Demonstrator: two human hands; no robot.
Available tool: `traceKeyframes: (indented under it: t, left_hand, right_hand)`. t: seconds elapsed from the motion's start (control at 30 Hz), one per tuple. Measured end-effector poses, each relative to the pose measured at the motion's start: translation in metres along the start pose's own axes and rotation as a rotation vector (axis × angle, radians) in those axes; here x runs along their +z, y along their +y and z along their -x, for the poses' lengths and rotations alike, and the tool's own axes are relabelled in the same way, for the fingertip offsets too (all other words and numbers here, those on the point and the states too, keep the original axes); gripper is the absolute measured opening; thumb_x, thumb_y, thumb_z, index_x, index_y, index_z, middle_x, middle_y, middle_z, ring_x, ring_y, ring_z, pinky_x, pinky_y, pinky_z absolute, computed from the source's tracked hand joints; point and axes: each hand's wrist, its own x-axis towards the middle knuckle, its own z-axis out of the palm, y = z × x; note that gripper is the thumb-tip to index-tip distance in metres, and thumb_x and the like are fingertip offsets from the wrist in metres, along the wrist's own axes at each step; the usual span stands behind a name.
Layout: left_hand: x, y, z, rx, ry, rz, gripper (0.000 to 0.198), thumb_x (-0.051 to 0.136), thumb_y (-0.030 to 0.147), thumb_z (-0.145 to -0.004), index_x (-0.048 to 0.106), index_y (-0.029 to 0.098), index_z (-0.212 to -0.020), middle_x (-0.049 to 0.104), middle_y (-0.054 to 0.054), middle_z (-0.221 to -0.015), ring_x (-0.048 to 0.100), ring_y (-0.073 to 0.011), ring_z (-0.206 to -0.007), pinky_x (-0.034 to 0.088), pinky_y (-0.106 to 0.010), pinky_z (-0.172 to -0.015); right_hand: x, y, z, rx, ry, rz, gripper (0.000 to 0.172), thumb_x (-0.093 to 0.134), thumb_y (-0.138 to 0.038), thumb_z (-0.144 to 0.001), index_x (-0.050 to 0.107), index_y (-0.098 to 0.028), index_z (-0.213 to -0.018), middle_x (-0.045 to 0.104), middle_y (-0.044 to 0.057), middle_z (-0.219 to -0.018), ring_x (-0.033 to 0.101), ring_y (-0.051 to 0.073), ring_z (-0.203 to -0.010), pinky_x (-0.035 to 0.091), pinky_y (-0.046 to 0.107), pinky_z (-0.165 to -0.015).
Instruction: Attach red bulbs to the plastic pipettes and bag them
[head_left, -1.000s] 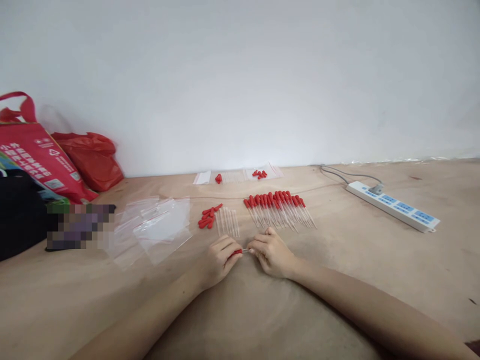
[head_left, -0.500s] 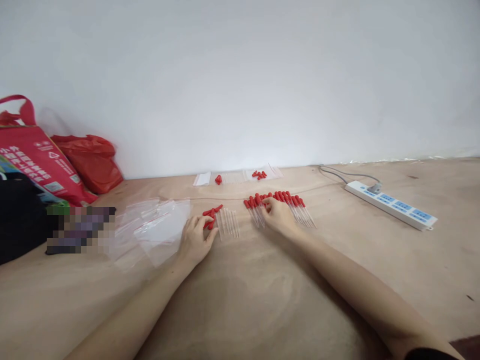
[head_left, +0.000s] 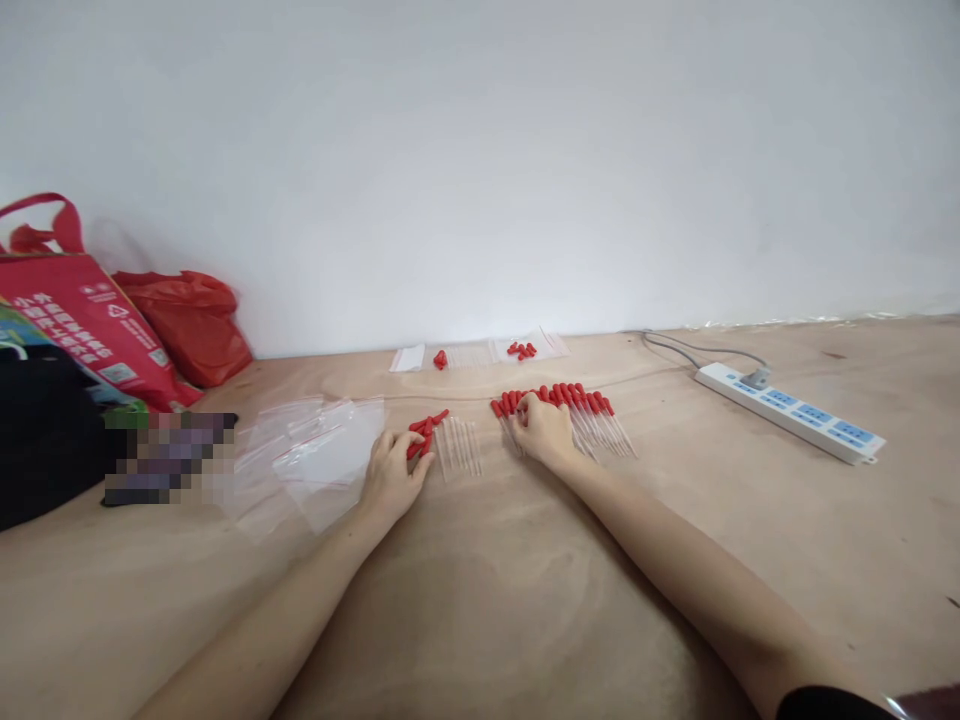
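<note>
Droppers (head_left: 601, 420) lie in a row right of centre, tips toward the near side. We have our right hand (head_left: 543, 428) over the left part of this row, fingers curled; we cannot tell whether they clamp one. Our left hand (head_left: 394, 470) is at the loose bulbs (head_left: 429, 424), thumb and fingers apart. Tubes (head_left: 459, 450) lie just right of these bulbs.

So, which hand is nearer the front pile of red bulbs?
Left. The left hand is right at the left side of the red bulbs; the right hand is farther right, at the row of droppers.
</note>
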Motion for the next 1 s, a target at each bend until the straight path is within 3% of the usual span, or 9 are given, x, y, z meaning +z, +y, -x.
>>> traceKeyframes:
  t: [0.2, 0.37, 0.53, 0.7, 0.87, 1.0]
  left_hand:
    - [0.000, -0.001, 0.000, -0.004, -0.010, 0.002, 0.008, 0.053, 0.022, -0.075, 0.057, 0.016, -0.078, 0.054, -0.006, -0.079, 0.054, -0.0227, -0.080, 0.045, -0.036, -0.074]
    - [0.001, 0.000, -0.001, 0.043, 0.037, 0.052, 0.009, 0.049, 0.023, -0.078, 0.055, 0.017, -0.078, 0.056, -0.006, -0.078, 0.055, -0.0225, -0.079, 0.045, -0.036, -0.073]
    - [-0.001, 0.008, 0.001, 0.107, 0.113, 0.175, 0.010, 0.044, 0.024, -0.080, 0.052, 0.017, -0.078, 0.058, -0.005, -0.078, 0.056, -0.0205, -0.076, 0.046, -0.034, -0.070]
    - [0.000, 0.021, 0.009, 0.022, 0.071, 0.430, 0.013, 0.044, 0.025, -0.082, 0.050, 0.016, -0.088, 0.059, -0.005, -0.083, 0.059, -0.0168, -0.075, 0.049, -0.031, -0.069]
    - [-0.002, 0.031, 0.015, -0.037, -0.056, 0.619, 0.025, 0.040, 0.022, -0.083, 0.051, 0.017, -0.105, 0.054, -0.007, -0.094, 0.060, -0.0146, -0.076, 0.052, -0.031, -0.070]
    - [-0.003, 0.035, 0.017, -0.030, -0.091, 0.596, 0.021, 0.043, 0.022, -0.081, 0.060, 0.018, -0.093, 0.052, -0.007, -0.091, 0.059, -0.0147, -0.075, 0.054, -0.030, -0.068]
  right_hand:
    - [0.000, -0.027, 0.010, -0.136, -0.084, 0.034, 0.024, 0.042, -0.031, -0.080, 0.062, -0.018, -0.080, 0.066, 0.008, -0.083, 0.057, 0.020, -0.085, 0.027, 0.032, -0.074]
    - [0.005, -0.049, 0.012, -0.082, -0.242, 0.078, 0.032, 0.044, -0.039, -0.079, 0.066, -0.016, -0.078, 0.067, 0.011, -0.083, 0.059, 0.023, -0.082, 0.027, 0.036, -0.079]
    - [0.006, -0.057, 0.011, -0.035, -0.290, 0.101, 0.031, 0.043, -0.034, -0.077, 0.066, -0.013, -0.080, 0.066, 0.014, -0.085, 0.060, 0.023, -0.081, 0.026, 0.039, -0.083]
    - [0.005, -0.063, 0.012, -0.026, -0.315, 0.103, 0.031, 0.043, -0.033, -0.076, 0.066, -0.012, -0.083, 0.066, 0.015, -0.086, 0.061, 0.024, -0.080, 0.027, 0.042, -0.083]
    - [-0.002, -0.057, 0.017, -0.076, -0.274, 0.073, 0.028, 0.043, -0.030, -0.079, 0.063, -0.011, -0.079, 0.066, 0.015, -0.083, 0.061, 0.024, -0.079, 0.032, 0.038, -0.078]
    - [-0.009, -0.029, 0.027, -0.208, -0.170, -0.010, 0.024, 0.038, -0.025, -0.085, 0.054, -0.009, -0.092, 0.064, 0.013, -0.082, 0.059, 0.020, -0.077, 0.034, 0.029, -0.070]
